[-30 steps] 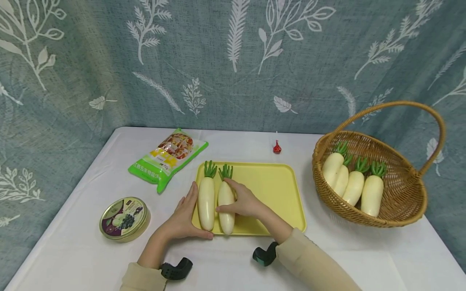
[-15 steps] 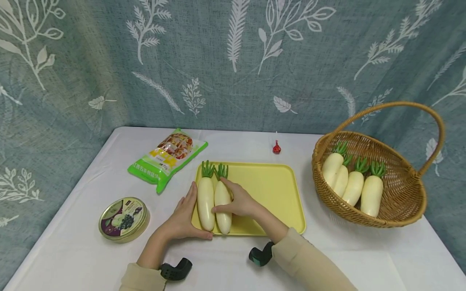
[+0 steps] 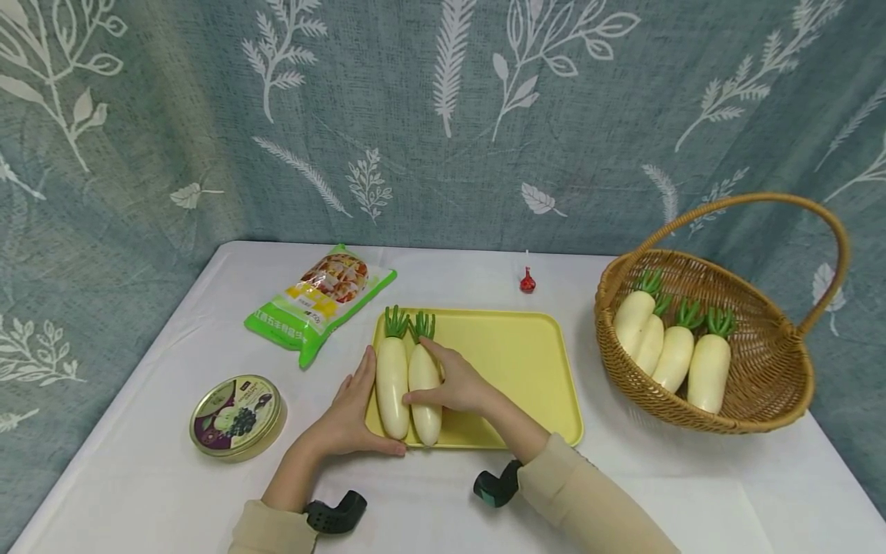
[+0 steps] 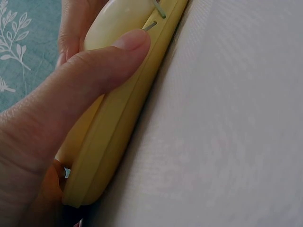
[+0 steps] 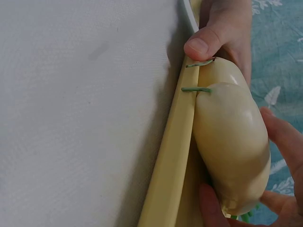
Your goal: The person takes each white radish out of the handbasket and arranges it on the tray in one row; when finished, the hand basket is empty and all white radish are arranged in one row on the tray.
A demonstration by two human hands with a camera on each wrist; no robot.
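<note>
Two toy white radishes with green tops lie side by side along the left end of a yellow tray [image 3: 512, 377]. My right hand [image 3: 457, 382] grips the right radish [image 3: 424, 373], thumb on its near part and fingers by its leafy end. That radish sits against the left radish [image 3: 392, 388]. My left hand [image 3: 346, 423] rests along the tray's left side with fingers straight. In the left wrist view its thumb [image 4: 132, 42] lies on the tray's front rim, at a radish's tip. Thin green roots [image 5: 196, 89] stick out over the rim in the right wrist view.
A wicker basket [image 3: 768, 392] with a tall handle stands at the right, several more white radishes inside. Left of the tray are a green food packet [image 3: 321, 300] and a round tin [image 3: 238, 415]. A small red object [image 3: 527, 282] lies behind the tray.
My right hand has shifted slightly left with the right radish, closing the gap to the left radish. During the last half second both hands hold nearly still. The left hand stays in place.
</note>
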